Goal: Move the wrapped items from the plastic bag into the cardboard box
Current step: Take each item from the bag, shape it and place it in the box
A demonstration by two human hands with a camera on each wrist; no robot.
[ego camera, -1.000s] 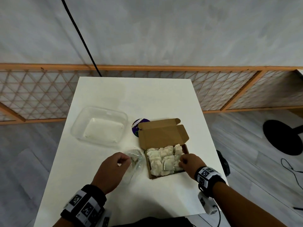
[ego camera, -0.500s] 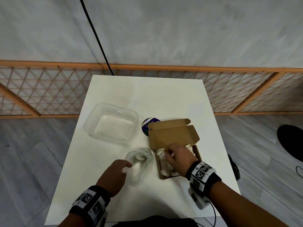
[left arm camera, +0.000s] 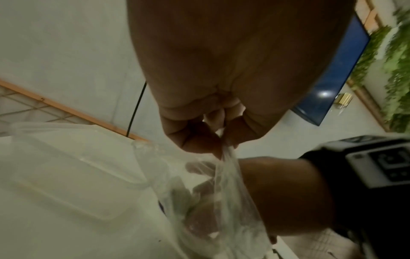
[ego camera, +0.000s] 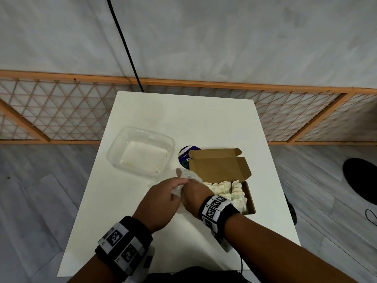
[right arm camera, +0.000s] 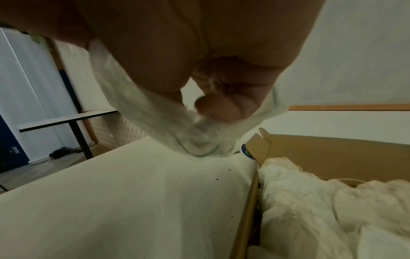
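The clear plastic bag (ego camera: 188,175) stands just left of the open cardboard box (ego camera: 250,203). My left hand (ego camera: 177,187) pinches the bag's rim (left arm camera: 224,152) between thumb and fingers and holds it up. My right hand (ego camera: 193,195) is pushed inside the bag, and its fingers (left arm camera: 200,190) show through the film. In the right wrist view the film (right arm camera: 153,115) wraps that hand, and its curled fingertips (right arm camera: 218,107) hide whatever they may hold. Several white wrapped items (ego camera: 230,190) fill the box, whose lid (ego camera: 219,168) stands open at the back.
An empty clear plastic tub (ego camera: 140,150) sits at the left of the white table (ego camera: 204,119). A round purple lid (ego camera: 184,155) lies behind the box. The box is near the table's right edge. A wooden lattice fence (ego camera: 61,111) and a black cable (ego camera: 126,45) are beyond.
My right hand left the box and moved left into the bag. My left hand shifted right and raised the bag's rim, bringing the bag up against the box.
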